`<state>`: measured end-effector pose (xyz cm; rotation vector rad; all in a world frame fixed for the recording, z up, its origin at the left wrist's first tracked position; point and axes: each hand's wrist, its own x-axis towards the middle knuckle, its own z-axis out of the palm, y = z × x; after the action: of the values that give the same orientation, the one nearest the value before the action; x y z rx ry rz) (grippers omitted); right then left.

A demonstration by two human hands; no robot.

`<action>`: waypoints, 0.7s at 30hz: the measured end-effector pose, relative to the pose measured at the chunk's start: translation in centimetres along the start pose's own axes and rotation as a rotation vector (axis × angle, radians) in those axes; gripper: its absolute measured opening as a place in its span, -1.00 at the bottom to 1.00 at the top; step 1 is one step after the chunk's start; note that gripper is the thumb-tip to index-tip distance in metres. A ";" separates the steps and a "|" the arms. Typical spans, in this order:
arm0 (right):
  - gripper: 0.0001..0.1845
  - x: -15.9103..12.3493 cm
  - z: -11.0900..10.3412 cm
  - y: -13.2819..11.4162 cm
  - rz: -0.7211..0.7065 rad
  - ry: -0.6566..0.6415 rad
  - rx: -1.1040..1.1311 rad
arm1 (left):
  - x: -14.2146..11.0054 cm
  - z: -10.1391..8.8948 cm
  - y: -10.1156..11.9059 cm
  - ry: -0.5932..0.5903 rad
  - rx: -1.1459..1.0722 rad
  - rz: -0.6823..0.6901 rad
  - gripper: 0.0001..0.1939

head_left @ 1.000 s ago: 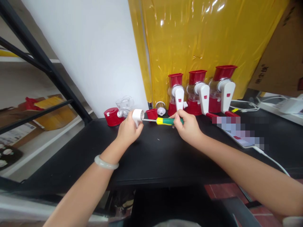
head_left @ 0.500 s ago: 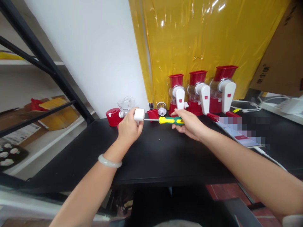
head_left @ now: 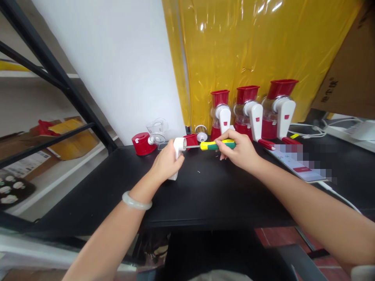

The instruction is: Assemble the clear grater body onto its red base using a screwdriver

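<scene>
White crank piece (head_left: 179, 144) — turned since the earlier frame, lower end now showing beneath the left hand (head_left: 167, 160), which grips it above the black table (head_left: 190, 203). Green-and-yellow screwdriver (head_left: 215, 145) — grasped in the right hand (head_left: 240, 151), shaft meeting the piece's round end. Behind: three red-topped grinders (head_left: 250, 107), upright.

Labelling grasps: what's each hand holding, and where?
Left hand: white part, by the arm below its round end. Right hand: screwdriver, by its yellow-green handle.
</scene>
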<state>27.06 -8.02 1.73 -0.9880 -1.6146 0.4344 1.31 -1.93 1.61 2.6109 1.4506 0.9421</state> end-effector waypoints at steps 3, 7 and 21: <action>-0.75 -0.4 0.6 -0.4 0.045 0.053 0.026 | -0.1 0.2 0.1 0.027 0.013 -0.004 -0.62; -0.65 -0.9 1.7 -1.3 0.203 0.087 0.201 | -0.1 -0.3 0.2 0.162 0.080 -0.028 -0.49; -0.68 1.7 -0.4 -0.2 0.563 0.034 0.518 | 0.2 -1.7 0.7 0.094 0.192 -0.081 -0.48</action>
<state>27.38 -6.86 3.08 -1.0199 -1.0831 1.1471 1.11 -2.67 3.27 2.6440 1.7380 0.9748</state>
